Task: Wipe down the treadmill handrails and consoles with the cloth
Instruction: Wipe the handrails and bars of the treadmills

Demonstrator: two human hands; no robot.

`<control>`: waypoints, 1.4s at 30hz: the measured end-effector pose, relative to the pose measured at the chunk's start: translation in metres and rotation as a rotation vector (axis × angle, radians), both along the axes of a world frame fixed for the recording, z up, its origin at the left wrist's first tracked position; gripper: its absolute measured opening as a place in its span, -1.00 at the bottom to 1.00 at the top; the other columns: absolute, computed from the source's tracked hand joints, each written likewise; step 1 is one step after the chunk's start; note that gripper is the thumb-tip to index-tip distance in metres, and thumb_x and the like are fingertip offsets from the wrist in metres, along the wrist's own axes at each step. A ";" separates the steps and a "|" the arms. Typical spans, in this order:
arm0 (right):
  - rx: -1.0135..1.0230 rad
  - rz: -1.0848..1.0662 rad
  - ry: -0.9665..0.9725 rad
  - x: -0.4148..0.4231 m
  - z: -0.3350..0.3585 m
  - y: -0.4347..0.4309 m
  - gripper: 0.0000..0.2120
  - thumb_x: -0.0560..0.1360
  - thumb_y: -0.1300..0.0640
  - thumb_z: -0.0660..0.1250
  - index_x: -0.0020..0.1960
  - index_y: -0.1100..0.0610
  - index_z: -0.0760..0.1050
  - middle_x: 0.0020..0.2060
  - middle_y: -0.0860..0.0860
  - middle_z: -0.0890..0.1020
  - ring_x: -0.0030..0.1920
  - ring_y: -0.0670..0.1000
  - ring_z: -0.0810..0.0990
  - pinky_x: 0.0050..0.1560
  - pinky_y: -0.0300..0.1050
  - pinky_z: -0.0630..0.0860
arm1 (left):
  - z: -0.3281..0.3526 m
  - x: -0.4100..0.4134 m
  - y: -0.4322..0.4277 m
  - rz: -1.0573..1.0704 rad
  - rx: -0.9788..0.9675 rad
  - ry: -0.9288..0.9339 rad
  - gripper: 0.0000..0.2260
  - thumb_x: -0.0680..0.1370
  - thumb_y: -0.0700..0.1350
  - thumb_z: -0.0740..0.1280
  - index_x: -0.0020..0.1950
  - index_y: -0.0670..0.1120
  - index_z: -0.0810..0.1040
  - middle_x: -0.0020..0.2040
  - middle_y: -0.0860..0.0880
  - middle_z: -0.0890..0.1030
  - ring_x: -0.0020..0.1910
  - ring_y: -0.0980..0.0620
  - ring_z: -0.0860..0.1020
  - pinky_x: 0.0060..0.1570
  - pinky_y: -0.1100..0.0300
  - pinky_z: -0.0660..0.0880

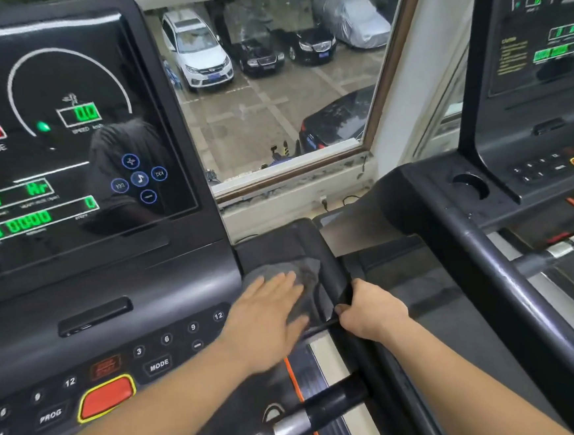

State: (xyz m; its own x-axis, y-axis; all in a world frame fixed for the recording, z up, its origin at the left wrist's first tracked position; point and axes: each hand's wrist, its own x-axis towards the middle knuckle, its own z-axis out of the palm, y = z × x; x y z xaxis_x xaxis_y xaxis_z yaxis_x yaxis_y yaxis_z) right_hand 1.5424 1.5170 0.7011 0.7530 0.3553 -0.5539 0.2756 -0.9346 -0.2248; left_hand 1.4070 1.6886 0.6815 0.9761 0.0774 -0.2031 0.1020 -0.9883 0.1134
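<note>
- Presses straight, spread fingers of left hand (pixel 266 318) flat onto grey cloth (pixel 308 270), at right end of console (pixel 112 289).
- Grips black handrail (pixel 334 265) edge with right hand (pixel 371 308), fingers curled round it, just beside cloth.

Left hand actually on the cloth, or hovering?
Touching. Head view: left hand lies flat, fingers straight, on the grey cloth, no gap visible; right hand grips the handrail beside it.
</note>
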 end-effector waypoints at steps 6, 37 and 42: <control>0.020 -0.011 0.001 -0.002 0.000 -0.003 -0.60 0.57 -0.16 0.32 0.30 0.03 0.41 0.13 -0.01 0.62 0.16 0.09 0.60 0.06 -0.03 0.53 | 0.000 0.043 -0.019 0.237 -0.013 0.055 -0.36 0.67 0.24 -0.03 0.68 -0.04 0.00 0.69 -0.10 -0.07 0.66 -0.09 -0.12 0.61 -0.09 -0.17; -0.019 -0.009 0.002 -0.002 0.006 0.002 -0.60 0.50 -0.15 0.36 0.20 0.06 0.40 0.05 0.00 0.60 0.10 0.12 0.60 0.12 0.05 0.58 | 0.012 0.042 -0.021 0.175 -0.090 -0.022 -0.69 0.59 0.15 0.14 0.16 -0.03 0.45 0.05 -0.05 0.61 0.14 -0.14 0.45 0.12 -0.06 0.36; -0.022 0.007 0.004 0.001 -0.002 0.000 -0.60 0.55 -0.14 0.35 0.23 0.07 0.37 0.01 -0.01 0.56 0.04 0.08 0.57 0.08 0.03 0.57 | -0.003 -0.006 -0.045 0.188 -0.027 -0.175 -0.62 0.61 0.13 0.16 0.34 -0.03 0.45 0.22 -0.07 0.49 0.18 -0.12 0.42 0.24 -0.01 0.43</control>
State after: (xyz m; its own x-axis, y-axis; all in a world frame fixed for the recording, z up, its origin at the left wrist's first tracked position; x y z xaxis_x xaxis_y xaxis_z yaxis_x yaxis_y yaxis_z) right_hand 1.5431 1.5170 0.6990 0.7482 0.3484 -0.5647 0.2813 -0.9374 -0.2056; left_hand 1.4015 1.6437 0.6781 0.9654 0.2581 -0.0371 0.2606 -0.9501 0.1718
